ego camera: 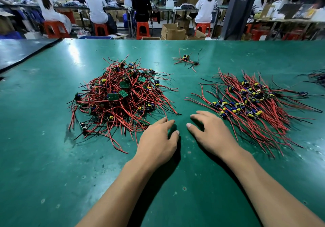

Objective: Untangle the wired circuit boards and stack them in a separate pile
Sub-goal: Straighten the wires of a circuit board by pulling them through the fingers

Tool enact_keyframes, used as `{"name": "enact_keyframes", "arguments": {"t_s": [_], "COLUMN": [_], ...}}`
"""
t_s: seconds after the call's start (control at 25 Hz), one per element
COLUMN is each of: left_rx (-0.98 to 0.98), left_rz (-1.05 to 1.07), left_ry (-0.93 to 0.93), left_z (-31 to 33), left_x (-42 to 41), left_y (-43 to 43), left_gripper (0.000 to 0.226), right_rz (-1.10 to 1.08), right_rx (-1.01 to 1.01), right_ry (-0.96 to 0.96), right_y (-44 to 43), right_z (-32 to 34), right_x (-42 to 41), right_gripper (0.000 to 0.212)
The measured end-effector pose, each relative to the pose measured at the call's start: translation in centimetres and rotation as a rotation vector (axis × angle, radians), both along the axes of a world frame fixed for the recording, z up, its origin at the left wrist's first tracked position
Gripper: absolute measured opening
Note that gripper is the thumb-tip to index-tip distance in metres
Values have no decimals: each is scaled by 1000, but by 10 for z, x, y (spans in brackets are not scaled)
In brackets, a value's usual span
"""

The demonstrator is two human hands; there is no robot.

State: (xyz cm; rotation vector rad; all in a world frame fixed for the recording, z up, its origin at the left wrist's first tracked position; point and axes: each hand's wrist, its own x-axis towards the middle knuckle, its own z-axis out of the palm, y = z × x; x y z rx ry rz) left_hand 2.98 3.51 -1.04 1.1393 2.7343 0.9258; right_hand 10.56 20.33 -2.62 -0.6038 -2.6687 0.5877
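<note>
A tangled heap of small circuit boards with red and black wires point(119, 98) lies on the green table point(52, 156), left of centre. To the right, a flatter pile of sorted boards point(246, 102) has its wires fanned out in rows. My left hand point(158, 138) rests on the table just below the tangled heap, fingers relaxed, fingertips near the heap's lowest wire ends. Between the two piles my right hand point(211, 131) hovers with spread fingers, next to the sorted pile's left edge. Neither hand holds anything.
A couple of loose wired boards point(187, 60) lie at the back centre of the table. More wires point(316, 77) show at the far right edge. A dark table edge point(26, 54) runs at the left. Behind the table, several people sit on red stools at benches.
</note>
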Motion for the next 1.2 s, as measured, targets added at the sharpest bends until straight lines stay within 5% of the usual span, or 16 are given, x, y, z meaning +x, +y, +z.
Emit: {"name": "enact_keyframes", "arguments": {"t_s": [0.24,0.4,0.68,0.84,1.04,1.2], "left_rx": [-183,-125,-113,-99,-28,107], "left_rz": [52,67,62,-58,-301,-387], "left_ry": [189,201,259,339,264,167], "left_z": [-2,-2,-2,0,3,5], "left_x": [4,-2,-1,7,16,28], "left_y": [-2,-6,-6,-3,-3,-2], "left_gripper": [29,26,40,41,38,30], "right_rz": [87,73,126,225,181,84], "right_rx": [-73,-125,-46,23,-152,-178], "right_ry": [98,134,105,-28,130,44], "right_y": [-15,-13,-14,-17,-17,-16], "right_z": [6,7,4,2,9,13], "right_x": [-2,-1,-3,-7,-2,-1], "right_gripper": [27,21,30,48,22,37]}}
